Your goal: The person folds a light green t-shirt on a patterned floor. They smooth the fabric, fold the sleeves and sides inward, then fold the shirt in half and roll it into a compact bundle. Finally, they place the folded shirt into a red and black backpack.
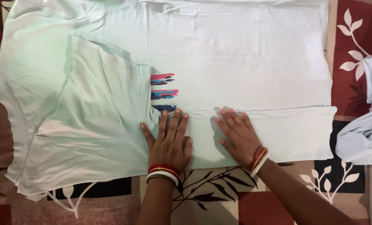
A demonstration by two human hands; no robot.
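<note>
Pale mint-white cotton T-shirt (236,54) with a pink and navy print lies spread flat on the patterned maroon, black and cream floor covering (219,196), its near edge and one sleeve folded inward. Left hand (168,141) and right hand (238,135), both open with palms down and fingers spread, press on the folded near strip. A crumpled light blue cloth (367,125) lies just beside the shirt's right edge.

A pale mint cotton T-shirt (244,58) lies spread flat on a maroon leaf-patterned cloth (348,83), covering most of it from the far edge toward the near edge. Its near strip is folded over onto the body. The left hand (168,143) and right hand (238,135) rest side by side on that fold. A crumpled pale blue garment (367,133), perhaps another shirt, lies at the right edge, apart.
</note>
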